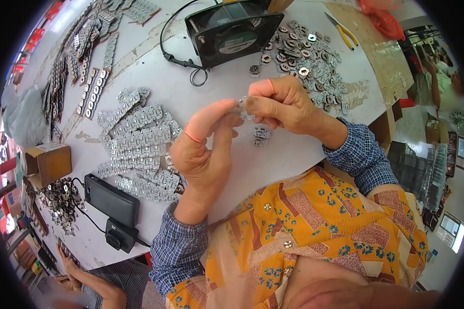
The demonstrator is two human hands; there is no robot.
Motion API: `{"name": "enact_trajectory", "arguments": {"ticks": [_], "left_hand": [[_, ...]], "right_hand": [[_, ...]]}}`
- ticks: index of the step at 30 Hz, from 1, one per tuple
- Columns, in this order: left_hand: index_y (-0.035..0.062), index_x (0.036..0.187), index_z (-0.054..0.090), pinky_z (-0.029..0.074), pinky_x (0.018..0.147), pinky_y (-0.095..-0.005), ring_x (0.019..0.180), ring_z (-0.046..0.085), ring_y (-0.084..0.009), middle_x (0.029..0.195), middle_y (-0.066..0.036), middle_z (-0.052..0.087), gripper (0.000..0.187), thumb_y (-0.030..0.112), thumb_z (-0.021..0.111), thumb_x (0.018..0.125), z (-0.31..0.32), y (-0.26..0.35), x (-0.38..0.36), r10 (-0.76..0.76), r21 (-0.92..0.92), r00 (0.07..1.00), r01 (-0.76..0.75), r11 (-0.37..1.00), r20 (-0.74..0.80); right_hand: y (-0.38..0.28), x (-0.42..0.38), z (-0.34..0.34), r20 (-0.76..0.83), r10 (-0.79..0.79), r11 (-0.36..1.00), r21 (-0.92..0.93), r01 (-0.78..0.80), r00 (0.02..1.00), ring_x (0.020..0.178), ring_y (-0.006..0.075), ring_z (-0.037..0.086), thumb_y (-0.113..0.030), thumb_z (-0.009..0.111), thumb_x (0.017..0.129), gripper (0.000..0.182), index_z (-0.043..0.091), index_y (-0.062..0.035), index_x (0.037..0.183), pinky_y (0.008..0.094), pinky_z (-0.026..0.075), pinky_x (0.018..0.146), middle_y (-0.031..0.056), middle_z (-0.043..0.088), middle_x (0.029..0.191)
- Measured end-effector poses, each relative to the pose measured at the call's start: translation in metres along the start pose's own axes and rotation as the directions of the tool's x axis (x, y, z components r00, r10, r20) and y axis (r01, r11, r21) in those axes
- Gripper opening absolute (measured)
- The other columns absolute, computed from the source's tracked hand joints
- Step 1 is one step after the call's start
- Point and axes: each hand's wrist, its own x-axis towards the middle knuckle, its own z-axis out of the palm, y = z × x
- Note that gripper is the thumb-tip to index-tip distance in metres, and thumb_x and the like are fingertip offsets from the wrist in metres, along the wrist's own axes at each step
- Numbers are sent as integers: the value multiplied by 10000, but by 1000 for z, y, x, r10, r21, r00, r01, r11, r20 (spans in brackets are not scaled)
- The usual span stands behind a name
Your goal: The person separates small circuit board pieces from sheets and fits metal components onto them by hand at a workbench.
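Between my two hands is a small clear and metallic piece [244, 109], partly covered by the fingers. My left hand [207, 139] pinches its left side with thumb and forefinger. On its right side, my right hand [283, 105] grips it between thumb and curled forefinger. Each hand has an orange band on a finger. Just below the right hand, a small metallic part [261, 135] lies on the table [232, 177]. Left of my left hand are rows of silver strips [139, 136]. Loose round and square metal parts [304, 59] are heaped beyond my right hand.
A black fan [234, 33] with a cable stands at the back. Yellow-handled pliers [345, 35] lie back right. At the left are a cardboard box [49, 162], a black device [112, 198], dark small parts [59, 206] and more strips [90, 85]. Another person's arm [95, 283] shows lower left.
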Motion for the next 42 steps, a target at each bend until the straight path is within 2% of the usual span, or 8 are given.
{"name": "enact_trajectory", "arguments": {"ticks": [3, 9, 16, 19, 22, 26, 32, 42], "left_hand": [[-23, 1129, 643, 584, 666, -255, 839, 710, -156, 947, -100, 706, 236, -76, 640, 899, 0, -7, -1, 23, -27, 1000, -23, 999, 13], [-48, 1117, 609, 603, 662, -264, 849, 712, -173, 991, -117, 688, 210, -88, 616, 911, -1, -1, 2, -153, -237, 988, 142, 961, -27], [-31, 1041, 638, 572, 620, -242, 768, 709, -140, 925, -88, 698, 181, -102, 653, 875, -5, -2, 3, 62, 52, 993, -68, 996, 97], [-24, 1042, 649, 552, 608, -224, 746, 697, -119, 898, -78, 704, 185, -85, 671, 869, -9, -4, 4, 70, 177, 989, -93, 980, 127], [-18, 1047, 657, 542, 599, -214, 732, 684, -106, 886, -70, 708, 185, -67, 679, 871, -10, 3, 4, -106, 81, 993, 102, 991, 44], [-21, 1109, 635, 554, 656, -227, 765, 688, -114, 944, -77, 706, 227, -56, 669, 887, -8, 1, 5, -135, -37, 991, 135, 990, -10], [-30, 1112, 622, 566, 670, -241, 789, 705, -138, 962, -93, 699, 225, -64, 657, 893, -3, 1, 3, -116, -12, 992, 117, 993, 46], [-47, 1102, 620, 570, 632, -232, 734, 701, -145, 933, -107, 696, 192, -81, 631, 913, -6, -10, 1, 111, 173, 984, -134, 976, 137]], "right_hand": [[4, 0, 0, 16, -3, 999, -32, 4, 1000, 527, 25, 468, -247, 615, 997, 278, 647, -40, 816, 194, 358, 455, -18, 592, 678], [-1, 0, 1, -28, 32, 999, 0, -32, 999, 511, 22, 464, -241, 619, 993, 281, 648, -35, 804, 190, 353, 450, -17, 593, 667], [0, 1, 1, -70, 37, 999, 6, -37, 997, 502, 19, 459, -235, 630, 984, 262, 681, -33, 825, 191, 354, 445, -25, 585, 642], [4, 2, -3, -60, 23, 999, -30, -25, 998, 493, 18, 457, -237, 635, 979, 272, 683, -35, 805, 191, 345, 436, -26, 581, 627], [-2, 3, -5, -87, 30, 997, -67, -36, 996, 482, 15, 456, -244, 638, 975, 282, 684, -38, 789, 189, 331, 423, -26, 584, 623], [-5, 2, -9, -109, 17, 996, -89, -26, 994, 470, 13, 454, -249, 638, 974, 288, 680, -41, 779, 191, 309, 404, -25, 592, 628], [-7, 2, -3, -103, 38, 997, -57, -44, 994, 474, 15, 449, -242, 629, 980, 288, 675, -39, 781, 194, 306, 407, -23, 590, 631], [4, 2, 0, -135, 12, 1000, -2, -12, 991, 497, 20, 454, -243, 638, 975, 301, 663, -36, 758, 198, 334, 435, -25, 573, 615]]}}
